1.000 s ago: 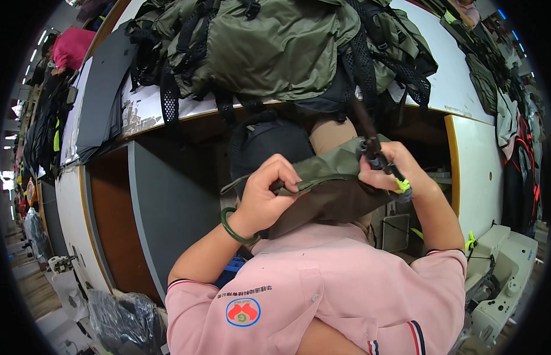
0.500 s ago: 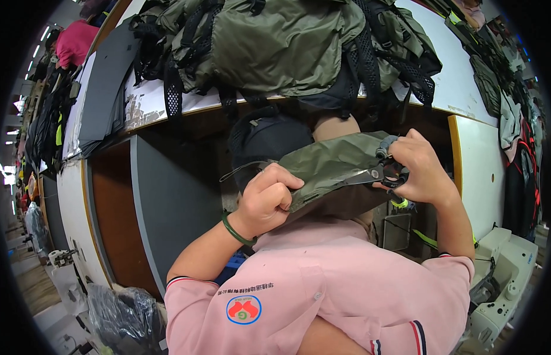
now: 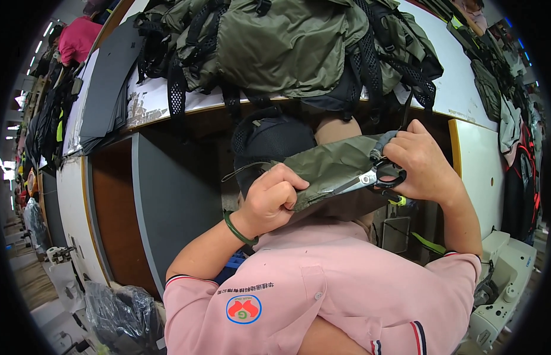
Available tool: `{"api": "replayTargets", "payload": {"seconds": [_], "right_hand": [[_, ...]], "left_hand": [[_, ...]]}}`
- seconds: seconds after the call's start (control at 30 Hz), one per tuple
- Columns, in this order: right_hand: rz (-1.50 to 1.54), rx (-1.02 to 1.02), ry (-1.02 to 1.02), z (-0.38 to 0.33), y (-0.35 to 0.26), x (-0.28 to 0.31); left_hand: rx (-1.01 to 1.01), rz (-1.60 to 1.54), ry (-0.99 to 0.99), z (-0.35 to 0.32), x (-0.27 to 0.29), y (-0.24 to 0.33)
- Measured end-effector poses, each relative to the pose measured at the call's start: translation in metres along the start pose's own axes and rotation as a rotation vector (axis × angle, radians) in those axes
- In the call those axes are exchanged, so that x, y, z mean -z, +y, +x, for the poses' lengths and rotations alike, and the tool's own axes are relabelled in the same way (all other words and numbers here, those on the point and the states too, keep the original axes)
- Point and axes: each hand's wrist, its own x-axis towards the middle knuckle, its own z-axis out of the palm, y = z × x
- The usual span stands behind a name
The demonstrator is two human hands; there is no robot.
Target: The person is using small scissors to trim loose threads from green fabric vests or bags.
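An olive-green thin fabric piece [image 3: 331,164] is stretched between my hands above my lap. My left hand [image 3: 274,196], with a green bangle at its wrist, pinches the near left edge of the fabric. My right hand [image 3: 422,163] has its fingers around the dark handles of a pair of scissors [image 3: 366,179] and is up against the fabric's right end. The blades point left along the near edge, toward my left fingers; their tips are hard to make out. A black mesh-covered padded part [image 3: 275,145] lies just behind the fabric, with a thin cord loop beside it.
Olive-green backpacks [image 3: 287,47] with black mesh straps are heaped on the white worktable [image 3: 459,97]. Dark grey sheets [image 3: 106,83] lie at the table's left. Grey and white panels stand below. A sewing machine [image 3: 503,278] is at right, plastic-wrapped goods [image 3: 124,316] at lower left.
My right hand has shifted slightly right. The scissors have turned, showing more of the blades and a handle loop, against the fabric's near edge. My left hand has barely moved.
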Motion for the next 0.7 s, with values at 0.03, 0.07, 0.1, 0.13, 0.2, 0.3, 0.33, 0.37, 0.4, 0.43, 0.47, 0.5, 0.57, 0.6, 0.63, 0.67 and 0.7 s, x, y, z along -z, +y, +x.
{"api": "replayTargets", "payload": {"seconds": [0.03, 0.07, 0.1, 0.13, 0.2, 0.3, 0.33, 0.37, 0.4, 0.43, 0.47, 0.5, 0.57, 0.6, 0.63, 0.67, 0.7], "right_hand": [[-0.009, 0.009, 0.006, 0.000, 0.000, 0.000], [-0.018, 0.019, 0.013, 0.000, 0.000, 0.000], [-0.018, 0.018, 0.011, 0.000, 0.000, -0.001], [-0.038, 0.016, 0.011, -0.001, 0.000, -0.002], [-0.058, 0.013, 0.010, -0.003, 0.001, -0.004], [-0.091, -0.026, -0.013, -0.007, 0.005, -0.005], [-0.032, -0.053, -0.010, -0.007, 0.006, -0.004], [0.027, -0.079, -0.008, -0.008, 0.006, -0.004], [0.026, -0.080, -0.008, -0.008, 0.005, -0.004], [0.152, -0.143, -0.031, -0.010, 0.002, -0.005], [0.278, -0.205, -0.054, -0.010, -0.001, -0.007], [0.411, -0.223, -0.073, -0.010, -0.003, -0.012], [0.469, -0.245, -0.123, -0.014, -0.008, -0.030], [0.453, -0.187, -0.106, -0.014, -0.008, -0.036], [0.453, -0.193, -0.103, -0.016, -0.008, -0.041], [0.489, -0.202, -0.096, -0.018, -0.007, -0.046], [0.526, -0.210, -0.089, -0.019, -0.008, -0.048]], "left_hand": [[0.000, -0.001, 0.001, 0.000, 0.000, 0.000], [-0.001, -0.004, -0.007, -0.001, 0.000, -0.001], [-0.002, -0.008, -0.015, -0.001, 0.000, -0.001], [-0.002, -0.008, -0.015, -0.001, 0.000, -0.001], [0.011, -0.019, -0.017, -0.002, -0.001, 0.000], [0.016, -0.010, -0.004, -0.003, -0.002, 0.001], [0.015, -0.011, -0.004, -0.003, -0.001, 0.000], [0.016, -0.004, -0.007, -0.004, -0.001, -0.001], [0.017, 0.004, -0.009, -0.005, 0.000, -0.002], [0.015, 0.001, -0.011, -0.004, 0.000, -0.002], [0.013, -0.003, -0.007, -0.003, 0.000, -0.001], [0.012, -0.007, -0.003, -0.003, 0.001, 0.000], [0.054, -0.062, 0.001, -0.005, 0.000, -0.001], [0.104, -0.106, 0.008, -0.004, -0.002, -0.001], [0.102, -0.110, 0.003, 0.000, -0.002, 0.002], [0.181, -0.127, -0.036, 0.005, -0.002, 0.007], [0.259, -0.143, -0.075, 0.012, -0.001, 0.013]]}}
